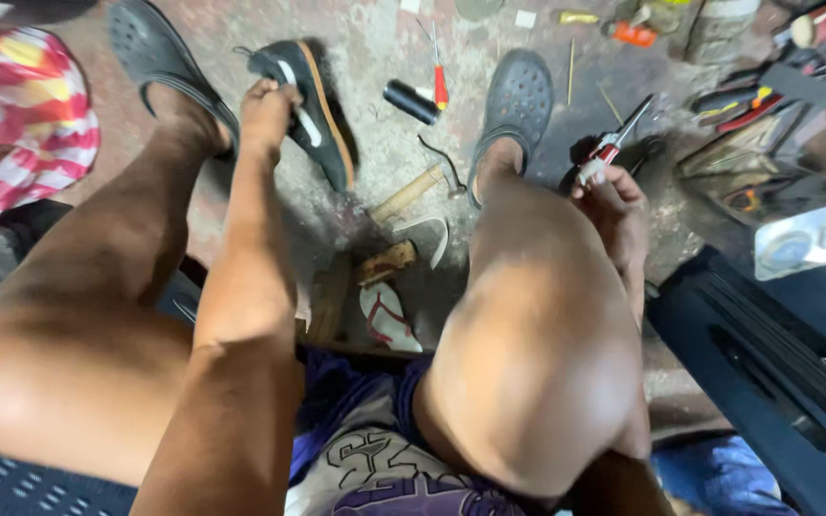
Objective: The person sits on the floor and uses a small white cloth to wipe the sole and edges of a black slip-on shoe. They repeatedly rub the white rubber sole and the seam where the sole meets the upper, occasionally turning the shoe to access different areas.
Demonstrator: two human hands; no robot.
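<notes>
My left hand (pixel 268 113) reaches forward between my knees and grips the heel end of a black shoe (pixel 313 105) with a tan sole and white stripe, which lies on the concrete floor. My right hand (pixel 614 201) is raised beside my right knee and holds a red-and-white handled awl (pixel 614 143) with its metal point aimed up and away. Both my feet wear dark perforated clogs (pixel 520 96), one on each side of the shoe.
On the floor lie a wooden-handled hammer (pixel 413 191), a curved blade (pixel 432 234), a black cylinder (pixel 411 101), a red-handled screwdriver (pixel 440 81) and a small sandal (pixel 389 315). Tools are piled at the right (pixel 757 143). A red-and-white cloth (pixel 21 115) lies left.
</notes>
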